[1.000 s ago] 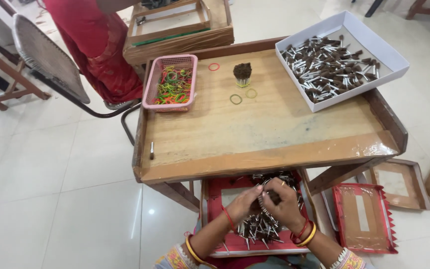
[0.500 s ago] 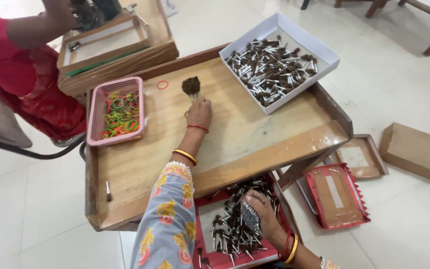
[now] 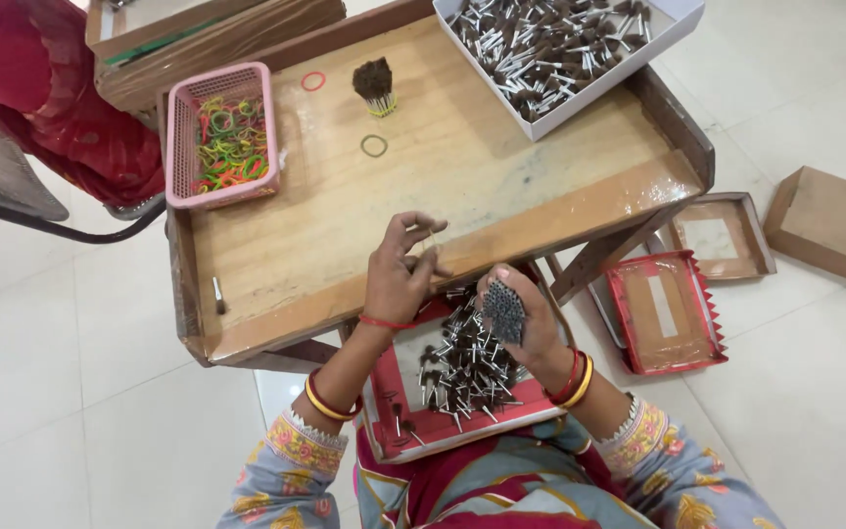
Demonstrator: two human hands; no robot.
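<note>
in the head view, the right hand (image 3: 531,313) is clamping a tight bundle of small pins (image 3: 504,311) upright over the red tray (image 3: 413,431) on the lap, where loose pins (image 3: 462,367) are lying. the left hand (image 3: 399,279) is pinching what looks like a thin rubber band (image 3: 433,238), fingers half spread, just beside the bundle. if the grip is slackening while the band is stretching, the pins could be splaying and spilling; the band could also be snapping off the fingers.
</note>
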